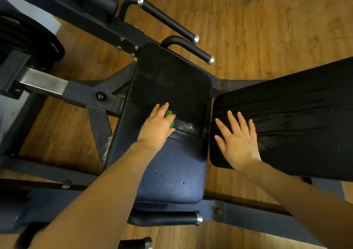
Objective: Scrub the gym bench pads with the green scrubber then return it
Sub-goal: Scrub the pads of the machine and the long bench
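Observation:
A dark seat pad [172, 80] runs up the middle of the view, with a wet streak across its middle. My left hand [158, 126] presses the green scrubber [169, 117] onto that pad; only a bit of green shows past the fingers. To the right lies a second black pad [298, 115], shiny with wet streaks. My right hand [238, 141] lies flat on its left end, fingers spread and straight, holding nothing.
The grey machine frame [80, 92] and black weight plates [24, 36] stand to the left. Two black handles with silver caps [172, 22] jut out behind the seat pad, another handle [168, 218] below its near end. Wooden floor [257, 29] surrounds the bench.

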Demonstrator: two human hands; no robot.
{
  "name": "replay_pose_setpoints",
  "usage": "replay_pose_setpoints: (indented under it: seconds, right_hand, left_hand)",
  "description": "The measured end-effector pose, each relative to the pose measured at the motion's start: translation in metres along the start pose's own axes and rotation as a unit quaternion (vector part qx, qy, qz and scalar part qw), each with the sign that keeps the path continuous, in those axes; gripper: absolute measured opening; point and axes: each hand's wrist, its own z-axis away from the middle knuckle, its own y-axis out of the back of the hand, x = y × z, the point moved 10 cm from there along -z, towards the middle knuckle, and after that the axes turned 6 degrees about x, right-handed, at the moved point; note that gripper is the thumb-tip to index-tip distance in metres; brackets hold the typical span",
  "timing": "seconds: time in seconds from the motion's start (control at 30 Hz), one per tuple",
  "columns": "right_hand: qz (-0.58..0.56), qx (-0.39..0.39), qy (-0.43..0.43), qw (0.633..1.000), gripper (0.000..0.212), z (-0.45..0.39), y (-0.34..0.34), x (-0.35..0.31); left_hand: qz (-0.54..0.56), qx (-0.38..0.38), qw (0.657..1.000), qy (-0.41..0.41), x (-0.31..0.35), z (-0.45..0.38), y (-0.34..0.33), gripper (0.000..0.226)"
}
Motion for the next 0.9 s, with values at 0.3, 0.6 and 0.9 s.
replay_pose_setpoints:
  seconds: [0.3, 0.6, 0.9]
  right_hand:
    - [0.157, 0.026, 0.056, 0.986, 0.084, -0.025, -0.069, -0.009]
    - [0.177, 0.062, 0.030, 0.982, 0.075, -0.031, -0.080, 0.022]
    - [0.194, 0.043, 0.042, 0.979, 0.065, -0.032, -0.088, 0.022]
  left_hand:
    - [-0.010, 0.049, 0.997, -0.065, 0.030, -0.042, -0.070, 0.048]
    - [-0.061, 0.052, 0.990, -0.117, 0.067, -0.077, -0.121, 0.049]
    - [-0.146, 0.098, 0.974, -0.140, 0.078, -0.070, -0.138, 0.049]
